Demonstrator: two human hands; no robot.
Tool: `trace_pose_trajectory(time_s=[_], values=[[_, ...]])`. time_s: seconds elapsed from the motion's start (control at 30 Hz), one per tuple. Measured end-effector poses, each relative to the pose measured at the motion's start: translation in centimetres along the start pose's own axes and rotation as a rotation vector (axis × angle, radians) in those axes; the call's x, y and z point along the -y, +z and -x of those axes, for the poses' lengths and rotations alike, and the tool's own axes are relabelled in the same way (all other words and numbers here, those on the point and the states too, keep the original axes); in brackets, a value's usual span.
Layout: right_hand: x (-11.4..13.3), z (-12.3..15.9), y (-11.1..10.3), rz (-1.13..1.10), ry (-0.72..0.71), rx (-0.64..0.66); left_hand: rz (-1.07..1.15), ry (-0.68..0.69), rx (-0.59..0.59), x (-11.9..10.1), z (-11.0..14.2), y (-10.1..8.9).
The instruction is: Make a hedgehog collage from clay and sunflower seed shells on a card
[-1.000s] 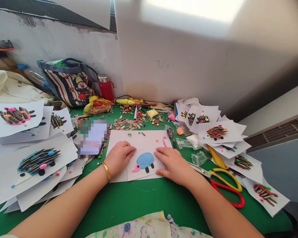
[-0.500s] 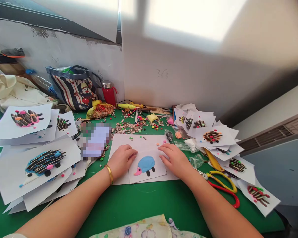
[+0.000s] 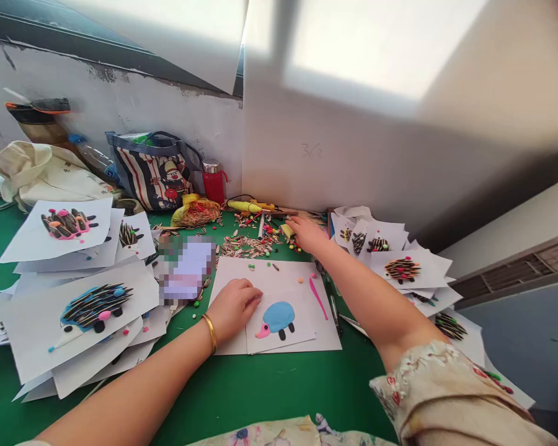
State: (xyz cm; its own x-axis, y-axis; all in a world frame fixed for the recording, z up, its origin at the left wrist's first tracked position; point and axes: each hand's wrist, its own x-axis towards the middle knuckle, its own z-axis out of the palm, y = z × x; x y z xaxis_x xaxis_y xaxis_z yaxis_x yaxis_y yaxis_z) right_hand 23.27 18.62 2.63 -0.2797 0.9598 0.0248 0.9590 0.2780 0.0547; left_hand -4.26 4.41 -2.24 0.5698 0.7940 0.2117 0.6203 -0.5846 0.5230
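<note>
A small card (image 3: 300, 337) bearing a blue clay hedgehog (image 3: 279, 317) with a pink snout and black feet lies on larger white paper (image 3: 225, 272). My left hand (image 3: 235, 313) rests at the card's left edge, fingers loosely bent on the paper, holding nothing. Stretched to the back of the table, my right hand (image 3: 307, 234) has its fingertips at a yellow clay lump (image 3: 287, 231), partly covering it. A pink modelling tool (image 3: 318, 298) lies on the paper's right side, near small pink and orange balls. Green bits sit at the paper's top edge.
Stacks of finished hedgehog cards stand left (image 3: 81, 279) and right (image 3: 402, 269). Sunflower seeds (image 3: 246, 246) and coloured beads scatter behind the paper. A phone (image 3: 186, 272), striped bag (image 3: 153, 173) and red flask (image 3: 212, 186) are left of centre. Scissors (image 3: 354, 325) show partly under my right forearm.
My right hand has left the card's right side and reached forward to the yellow clay, uncovering the pink tool. My left hand stays on the paper. The view has shifted slightly.
</note>
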Motion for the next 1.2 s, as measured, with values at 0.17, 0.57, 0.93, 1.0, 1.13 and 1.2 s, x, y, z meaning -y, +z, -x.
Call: trace_pose_trajectory(time_s=[0.17, 0.57, 0.93, 1.0, 1.13, 1.2], values=[[0.2, -2.3, 0.5, 0.017, -0.003, 0.044, 0.016, -0.021, 0.009, 0.0, 0.1, -0.1], [-5.6, -1.6, -3.1, -0.085, 0.255, 0.102, 0.019, -0.015, 0.011, 0.0, 0.1, 0.0], [-4.5, 0.9, -2.7, -0.233, 0.259, 0.077, 0.016, -0.017, 0.005, 0.1, 0.2, -0.1], [-5.2, 0.6, -3.5, -0.232, 0.286, 0.007, 0.019, -0.018, 0.005, 0.0, 0.2, -0.2], [-6.2, 0.7, -4.7, -0.264, 0.234, 0.087, 0.017, -0.015, 0.003, 0.1, 0.2, -0.1], [-6.0, 1.1, -4.6, -0.288, 0.172, 0.19, 0.014, -0.013, 0.002, 0.1, 0.1, 0.0]])
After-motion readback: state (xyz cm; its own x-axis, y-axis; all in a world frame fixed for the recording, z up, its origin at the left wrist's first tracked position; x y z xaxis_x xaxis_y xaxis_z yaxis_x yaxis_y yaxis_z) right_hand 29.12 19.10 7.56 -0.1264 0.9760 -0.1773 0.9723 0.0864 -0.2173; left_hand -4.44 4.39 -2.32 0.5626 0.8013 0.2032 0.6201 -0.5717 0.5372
